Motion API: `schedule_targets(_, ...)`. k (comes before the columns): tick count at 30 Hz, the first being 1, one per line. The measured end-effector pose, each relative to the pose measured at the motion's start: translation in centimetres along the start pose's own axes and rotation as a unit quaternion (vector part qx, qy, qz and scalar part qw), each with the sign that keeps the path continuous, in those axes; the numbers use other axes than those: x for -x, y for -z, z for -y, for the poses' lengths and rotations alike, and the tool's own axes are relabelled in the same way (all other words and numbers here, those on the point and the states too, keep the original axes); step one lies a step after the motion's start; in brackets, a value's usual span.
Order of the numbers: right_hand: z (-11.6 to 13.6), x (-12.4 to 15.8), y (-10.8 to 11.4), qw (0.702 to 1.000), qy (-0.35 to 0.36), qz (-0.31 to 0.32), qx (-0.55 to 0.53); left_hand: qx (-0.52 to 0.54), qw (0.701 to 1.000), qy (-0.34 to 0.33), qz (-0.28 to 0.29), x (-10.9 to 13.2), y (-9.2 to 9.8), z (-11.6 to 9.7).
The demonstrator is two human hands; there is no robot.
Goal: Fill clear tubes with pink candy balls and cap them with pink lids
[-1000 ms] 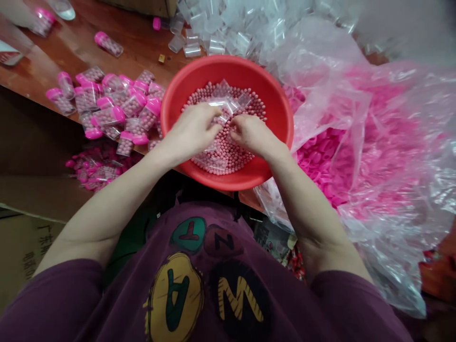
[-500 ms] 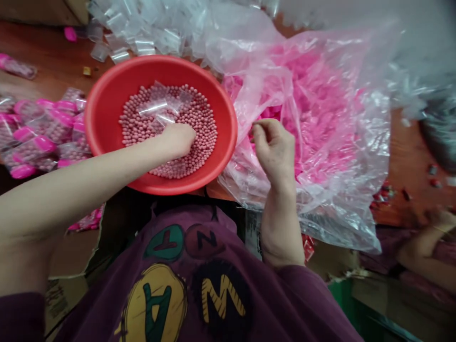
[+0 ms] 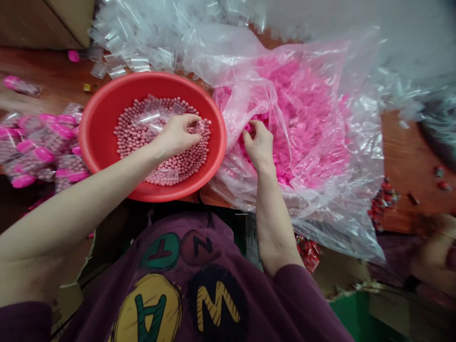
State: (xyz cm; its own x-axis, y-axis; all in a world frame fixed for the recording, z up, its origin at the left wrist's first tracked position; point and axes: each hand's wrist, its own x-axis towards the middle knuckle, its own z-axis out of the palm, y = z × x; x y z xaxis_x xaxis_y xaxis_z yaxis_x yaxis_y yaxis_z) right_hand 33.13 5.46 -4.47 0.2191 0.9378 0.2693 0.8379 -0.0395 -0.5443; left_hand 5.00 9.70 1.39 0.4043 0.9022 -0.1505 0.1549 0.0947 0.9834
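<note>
Red basin is the tight spot: its near rim reaches the front edge of the table, and the plastic bag comes right up to its right rim (can't tell whether they touch). Filled bottles crowd the left rim; loose clear tubes pile up just behind the far one. Inside, a broad band of bare red wall lies left of the beads, less on the right. Strip of wood shows between the cardboard box and the filled bottles, one lone bottle lying on it. Between right rim and right hand there's a modest gap, with bag film below.

Left hand: forearm slants in over the near-left rim, wrist above the beads, palm turned down and to the right. Grip is narrow, thumb and fingers pinching a clear tube with beads in it, over the right part of the basin.

Right hand: forearm runs nearly straight up from the near side, fingers curled, thumb near index, tips at the pink caps in the bag's opening. Grip looks narrow; can't tell if it has a cap.
</note>
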Motion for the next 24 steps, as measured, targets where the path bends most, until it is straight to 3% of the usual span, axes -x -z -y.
schedule_targets(3, -1.0, 0.6, 1.0, 0.998, -0.002, -0.065, 0.013, 0.055, 0.998, 0.0, -0.015, 3.1, 1.0, -0.9)
schedule_targets(6, -1.6, 1.9, 2.3, 0.99, -0.012, -0.126, 0.056, 0.134, 0.99, 0.049, -0.007, 5.8, 1.5, -1.0)
schedule_targets(10, -1.2, 3.4, 3.3, 0.976, -0.061, -0.207, 0.041, 0.283, 0.956, 0.081, -0.003, 8.4, 2.0, -0.2)
schedule_targets(14, -0.3, 4.1, 4.3, 0.976, 0.001, -0.205, 0.073, 0.375, 0.924, 0.073, 0.014, 9.9, 2.6, 0.8)
schedule_targets(15, 0.1, 4.1, 4.6, 0.975, 0.014, -0.206, 0.083, 0.384, 0.92, 0.071, 0.014, 10.1, 2.8, 1.0)
schedule_targets(17, 1.5, 3.9, 5.2, 0.959, 0.025, -0.27, 0.086, 0.393, 0.917, 0.07, 0.009, 10.3, 3.0, 1.3)
schedule_targets(20, 5.7, 3.9, 5.1, 0.939, 0.048, -0.342, -0.014, 0.398, 0.914, 0.078, 0.008, 10.4, 3.0, 1.6)
schedule_targets(22, 9.5, 4.7, 3.9, 0.949, 0.056, -0.276, -0.141, 0.404, 0.91, 0.088, 0.009, 10.4, 2.8, 1.5)
schedule_targets(24, 12.9, 6.0, 1.7, 0.961, 0.04, -0.162, -0.222, 0.415, 0.905, 0.091, -0.001, 10.3, 2.6, 1.6)
